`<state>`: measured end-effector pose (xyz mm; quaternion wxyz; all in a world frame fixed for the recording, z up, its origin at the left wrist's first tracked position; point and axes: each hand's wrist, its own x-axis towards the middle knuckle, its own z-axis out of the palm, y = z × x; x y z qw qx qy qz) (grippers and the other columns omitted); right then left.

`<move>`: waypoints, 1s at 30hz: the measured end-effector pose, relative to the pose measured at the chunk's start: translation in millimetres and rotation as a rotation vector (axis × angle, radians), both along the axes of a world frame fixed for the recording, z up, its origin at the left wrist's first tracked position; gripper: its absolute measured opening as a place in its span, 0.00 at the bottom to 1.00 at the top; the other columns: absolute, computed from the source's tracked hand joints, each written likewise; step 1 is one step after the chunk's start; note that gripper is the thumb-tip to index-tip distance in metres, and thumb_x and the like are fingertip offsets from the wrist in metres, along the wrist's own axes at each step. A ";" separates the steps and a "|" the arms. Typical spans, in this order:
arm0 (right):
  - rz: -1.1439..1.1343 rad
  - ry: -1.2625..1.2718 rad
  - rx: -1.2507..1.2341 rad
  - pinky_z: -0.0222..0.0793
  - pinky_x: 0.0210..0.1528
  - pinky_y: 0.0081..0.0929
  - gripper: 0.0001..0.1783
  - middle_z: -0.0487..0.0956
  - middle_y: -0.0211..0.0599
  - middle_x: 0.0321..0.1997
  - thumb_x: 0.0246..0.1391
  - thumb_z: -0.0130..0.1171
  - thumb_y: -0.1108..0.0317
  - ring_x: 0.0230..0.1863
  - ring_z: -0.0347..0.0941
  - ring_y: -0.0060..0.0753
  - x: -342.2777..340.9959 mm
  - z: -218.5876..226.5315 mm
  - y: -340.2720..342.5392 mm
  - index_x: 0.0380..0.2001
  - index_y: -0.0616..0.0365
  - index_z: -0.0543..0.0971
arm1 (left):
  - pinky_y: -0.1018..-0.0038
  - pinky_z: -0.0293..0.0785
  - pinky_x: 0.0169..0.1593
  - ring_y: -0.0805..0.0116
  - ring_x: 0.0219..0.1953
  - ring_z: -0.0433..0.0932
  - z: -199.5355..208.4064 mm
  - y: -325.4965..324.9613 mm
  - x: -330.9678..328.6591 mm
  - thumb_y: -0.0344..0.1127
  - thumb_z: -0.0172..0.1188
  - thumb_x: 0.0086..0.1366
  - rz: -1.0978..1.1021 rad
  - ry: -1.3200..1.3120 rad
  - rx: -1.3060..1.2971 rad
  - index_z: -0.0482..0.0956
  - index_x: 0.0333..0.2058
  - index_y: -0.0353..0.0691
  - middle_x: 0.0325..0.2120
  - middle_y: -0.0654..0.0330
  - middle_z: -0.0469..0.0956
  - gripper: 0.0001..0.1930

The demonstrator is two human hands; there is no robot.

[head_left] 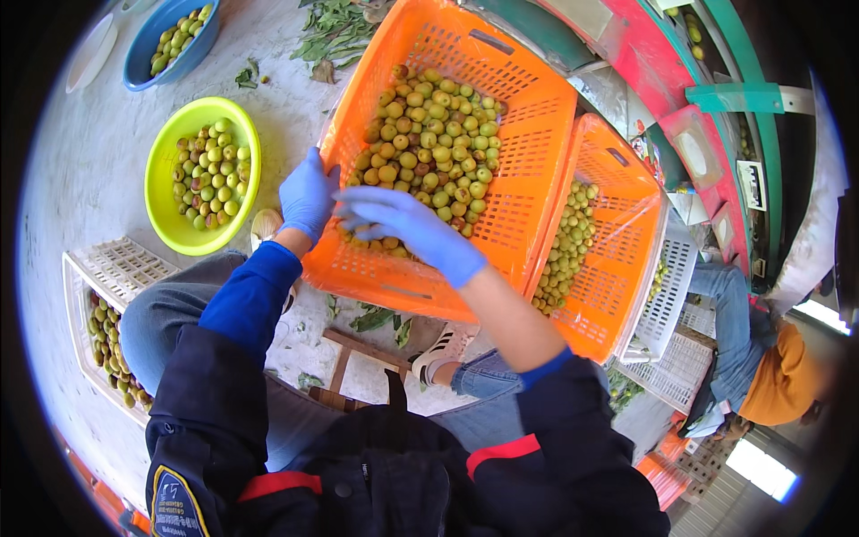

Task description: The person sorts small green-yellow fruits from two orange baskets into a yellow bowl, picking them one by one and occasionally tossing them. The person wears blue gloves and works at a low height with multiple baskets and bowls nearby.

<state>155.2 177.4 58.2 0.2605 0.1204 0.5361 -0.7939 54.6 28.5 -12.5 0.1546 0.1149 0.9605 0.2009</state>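
A large orange crate [528,183] stands beside a yellow bowl [157,166]. At the crate's left edge, the gloved left hand [309,199] is partly curled, its hold unclear; the right hand [413,224], fingers outstretched, nothing visible held, hovers over small green-brown fruit [443,134] heaped inside the crate.

The floor [98,161] is bright, and its left edge curves into black with a blue glow. Past its right edge, two white patches [761,470] shine too bright to see into. The right hand [416,231] has blurry fingertips, but the fruit [438,134] looks clear.
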 end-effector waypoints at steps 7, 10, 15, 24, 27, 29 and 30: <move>0.219 -0.130 0.745 0.66 0.57 0.29 0.25 0.76 0.40 0.54 0.61 0.54 0.60 0.54 0.72 0.33 123.7 39.6 127.4 0.58 0.60 0.70 | 0.52 0.73 0.37 0.42 0.34 0.79 -2.4 0.6 2.2 0.46 0.56 0.60 0.024 0.117 0.024 0.72 0.43 0.38 0.29 0.43 0.79 0.19; 0.087 -0.135 0.820 0.68 0.53 0.29 0.25 0.78 0.39 0.51 0.58 0.56 0.57 0.50 0.74 0.32 176.5 66.7 186.8 0.56 0.58 0.72 | 0.51 0.73 0.37 0.40 0.34 0.78 -8.5 -6.4 -0.5 0.46 0.56 0.61 0.010 0.132 0.044 0.72 0.42 0.37 0.29 0.41 0.79 0.19; -0.843 -0.232 0.958 0.71 0.48 0.29 0.22 0.79 0.37 0.48 0.57 0.57 0.60 0.47 0.75 0.28 321.6 17.0 276.7 0.52 0.61 0.75 | 0.56 0.74 0.38 0.42 0.35 0.79 -14.6 0.1 -1.9 0.44 0.59 0.60 -0.026 0.123 0.134 0.75 0.40 0.32 0.30 0.43 0.80 0.19; -0.513 -0.442 1.322 0.73 0.43 0.29 0.16 0.80 0.34 0.43 0.57 0.53 0.58 0.42 0.78 0.35 390.7 -62.7 164.2 0.45 0.49 0.79 | 0.59 0.51 0.66 0.45 0.65 0.54 22.0 59.1 41.9 0.31 0.65 0.53 -0.587 0.585 0.013 0.58 0.63 0.40 0.64 0.44 0.55 0.39; -0.496 -0.482 1.464 0.74 0.42 0.33 0.15 0.80 0.29 0.40 0.56 0.52 0.53 0.41 0.77 0.36 373.4 -43.7 154.7 0.41 0.46 0.80 | 0.59 0.58 0.63 0.44 0.63 0.59 15.4 137.1 108.8 0.37 0.66 0.55 -0.692 0.350 0.256 0.61 0.61 0.37 0.62 0.43 0.58 0.37; -0.556 -0.520 1.447 0.74 0.43 0.33 0.16 0.80 0.30 0.41 0.56 0.51 0.52 0.43 0.77 0.35 373.9 -37.9 152.3 0.41 0.46 0.80 | 0.58 0.57 0.63 0.42 0.61 0.60 5.3 191.9 162.2 0.48 0.63 0.58 -0.632 0.100 0.402 0.58 0.62 0.35 0.61 0.40 0.59 0.39; -0.534 -0.519 1.436 0.74 0.43 0.34 0.16 0.80 0.30 0.42 0.56 0.51 0.52 0.43 0.77 0.35 376.2 -40.5 152.0 0.40 0.46 0.80 | 0.59 0.58 0.63 0.41 0.61 0.59 20.8 220.4 188.8 0.52 0.65 0.55 -0.504 -0.244 0.423 0.52 0.64 0.33 0.61 0.39 0.58 0.46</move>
